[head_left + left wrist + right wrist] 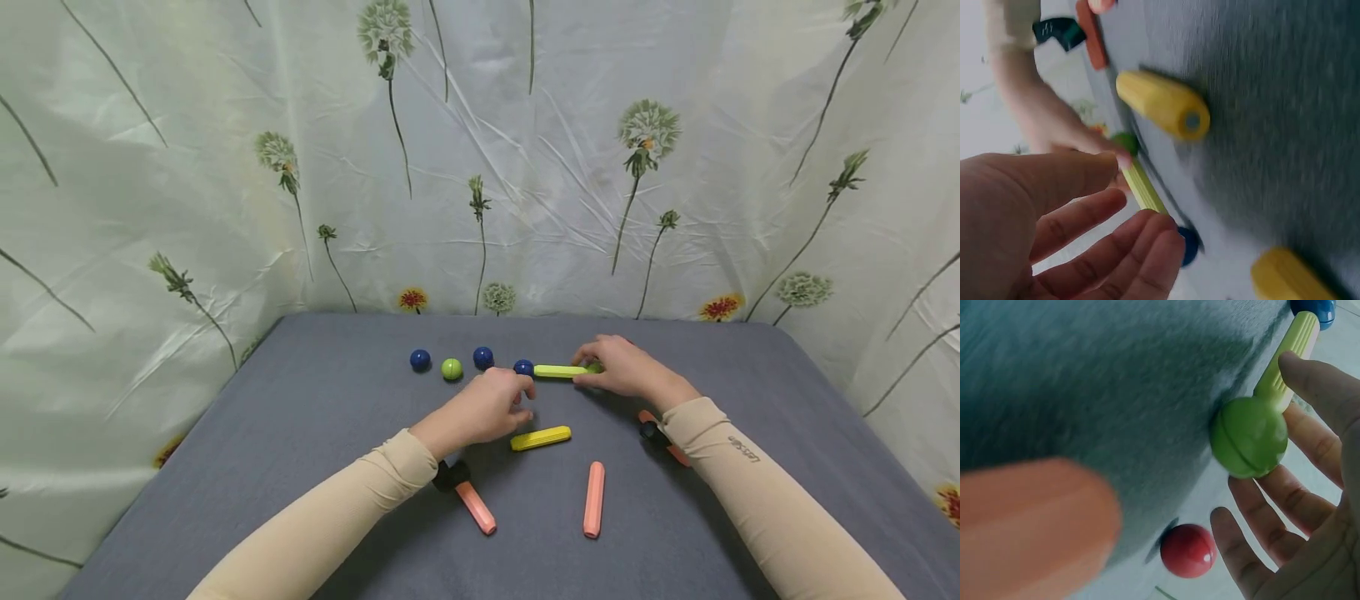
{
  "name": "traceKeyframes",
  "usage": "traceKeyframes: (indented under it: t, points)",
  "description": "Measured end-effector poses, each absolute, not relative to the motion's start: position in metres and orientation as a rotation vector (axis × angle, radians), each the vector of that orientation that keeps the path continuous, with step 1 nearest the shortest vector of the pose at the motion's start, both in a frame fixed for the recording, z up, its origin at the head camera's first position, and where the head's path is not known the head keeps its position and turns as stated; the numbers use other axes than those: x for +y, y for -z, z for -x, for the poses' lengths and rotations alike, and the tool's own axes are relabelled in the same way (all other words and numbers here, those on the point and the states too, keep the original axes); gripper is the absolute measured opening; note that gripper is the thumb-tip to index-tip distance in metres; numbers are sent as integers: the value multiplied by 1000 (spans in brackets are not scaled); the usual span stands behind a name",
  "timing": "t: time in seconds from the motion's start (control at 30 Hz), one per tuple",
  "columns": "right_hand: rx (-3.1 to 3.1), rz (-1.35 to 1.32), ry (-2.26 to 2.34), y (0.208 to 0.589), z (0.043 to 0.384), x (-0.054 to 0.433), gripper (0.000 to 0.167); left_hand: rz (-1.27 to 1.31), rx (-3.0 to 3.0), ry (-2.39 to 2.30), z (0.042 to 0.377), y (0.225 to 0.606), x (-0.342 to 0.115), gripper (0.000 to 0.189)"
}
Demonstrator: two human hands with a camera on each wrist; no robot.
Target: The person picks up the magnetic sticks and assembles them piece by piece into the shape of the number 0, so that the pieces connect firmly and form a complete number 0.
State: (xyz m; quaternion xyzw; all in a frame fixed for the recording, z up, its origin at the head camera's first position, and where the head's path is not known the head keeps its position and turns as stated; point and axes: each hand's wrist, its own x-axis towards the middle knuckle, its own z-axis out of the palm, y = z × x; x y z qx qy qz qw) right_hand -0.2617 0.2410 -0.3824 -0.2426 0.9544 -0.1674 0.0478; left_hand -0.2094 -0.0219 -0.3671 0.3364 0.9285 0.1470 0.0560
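Note:
My right hand (pixel 622 367) is at the right end of a yellow-green toy rod (pixel 558 372), thumb and index finger on either side of it in the right wrist view. A green ball (pixel 1249 437) joins this end of the rod; a blue ball (pixel 523 367) touches the other end. A red ball (pixel 1188 550) lies just past the right fingertips. My left hand (pixel 487 404) hovers over the table with loosely bent, spread fingers and nothing between them. Closest to it lies a yellow rod (pixel 541 438), to the right of its fingers.
Two more blue balls (pixel 420 360) and a light green ball (pixel 452 369) sit behind the left hand. Salmon rods lie nearer: one (pixel 476 508) by the left wrist, one (pixel 594 500) in the middle, another (pixel 677 454) under the right wrist. A flowered curtain (pixel 540 167) hangs behind the grey table (pixel 300 433).

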Motion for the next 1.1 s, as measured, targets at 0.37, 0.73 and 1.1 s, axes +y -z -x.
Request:
traceKeyframes:
  t: [0.37,0.73,1.1]
  points:
    - [2875,858,607,381,263,215,37,-1111,2806,-281,187,377,-16,28]
    - [2823,934,656,383,268,188,35,-1142,2778,-314,182,381,-15,25]
    - [2799,956,679,383,270,177,38,-1134,2778,-323,175,380,-15,21]
